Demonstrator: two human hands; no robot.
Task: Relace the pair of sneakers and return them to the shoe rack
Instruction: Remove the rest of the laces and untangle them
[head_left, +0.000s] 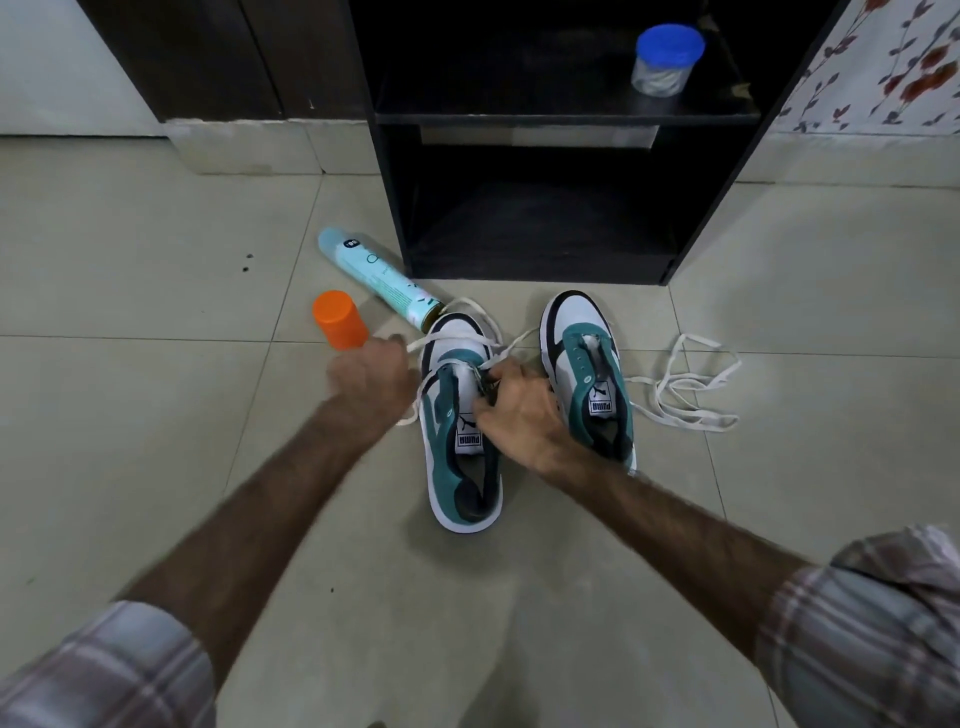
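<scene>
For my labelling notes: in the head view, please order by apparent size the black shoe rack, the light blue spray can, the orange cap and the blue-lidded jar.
1. black shoe rack, by far the largest
2. light blue spray can
3. blue-lidded jar and orange cap: they look alike, and the jar stands farther from the camera, so I do not rank them.

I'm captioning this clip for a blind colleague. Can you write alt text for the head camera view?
Both hands thread a white lace through the near sneaker on a tiled floor: the left hand pulls one end, the right hand pinches at the eyelets. The second sneaker sits unlaced beside a loose lace, before a dark shoe rack.
</scene>
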